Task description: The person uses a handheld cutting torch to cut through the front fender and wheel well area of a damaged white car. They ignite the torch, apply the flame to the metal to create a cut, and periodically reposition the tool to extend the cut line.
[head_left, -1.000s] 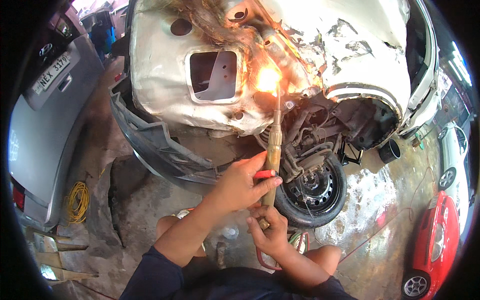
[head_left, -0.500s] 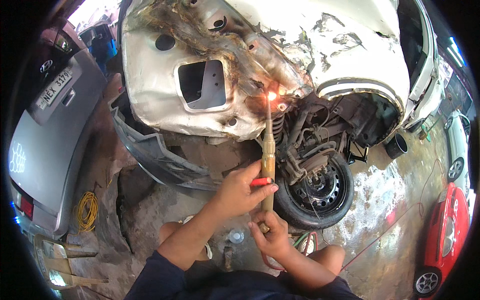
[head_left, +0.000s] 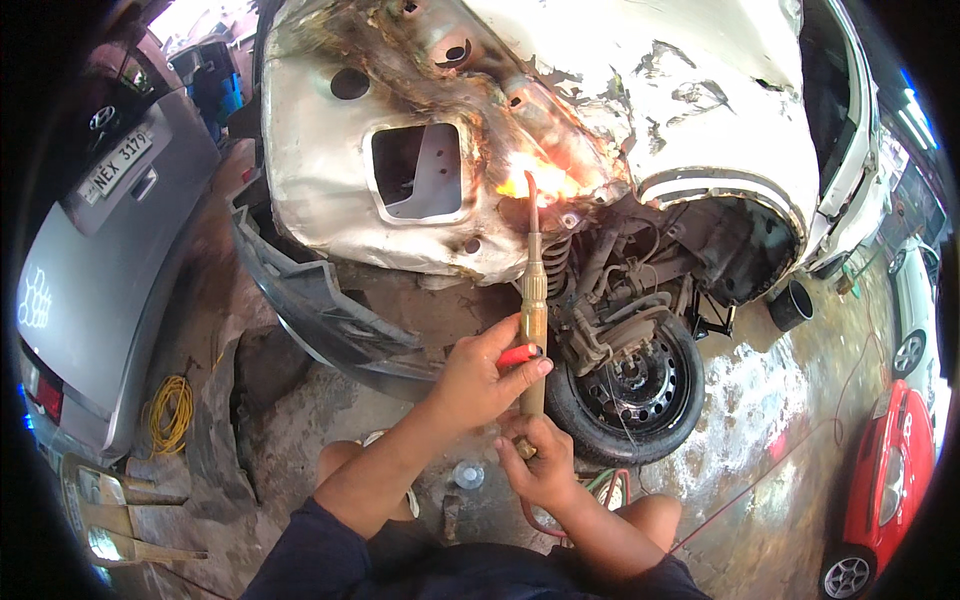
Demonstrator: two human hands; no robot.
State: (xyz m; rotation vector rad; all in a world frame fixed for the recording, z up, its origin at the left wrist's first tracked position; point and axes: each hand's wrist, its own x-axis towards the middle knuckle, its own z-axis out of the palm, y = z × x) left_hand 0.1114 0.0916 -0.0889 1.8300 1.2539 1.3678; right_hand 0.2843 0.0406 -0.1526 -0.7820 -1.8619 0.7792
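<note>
A brass gas torch [head_left: 535,285] points away from me, its thin bent tip against the scorched rear panel [head_left: 310,185] of a white car body. Bright orange flame [head_left: 545,182] spreads over the metal at the tip. My left hand [head_left: 485,375] is closed round the torch handle, with a red lighter [head_left: 517,356] also held between its fingers. Lower down, my right hand [head_left: 542,465] is closed at the torch's rear end, its fingers by the brass valve knob [head_left: 525,448]. Red and green hoses [head_left: 612,490] show beside my right forearm.
Right of the torch are a coil spring [head_left: 556,265], brake parts and a loose wheel [head_left: 640,385]. A detached dark bumper [head_left: 310,330] lies left. A grey vehicle [head_left: 120,260], yellow cord [head_left: 170,415], clear bottle [head_left: 468,474], black bucket [head_left: 790,305] and red car [head_left: 890,480] stand around.
The small bright glow at the torch tip has grown into a wide orange flame across the panel. Both hands keep their hold; the view has shifted slightly.
</note>
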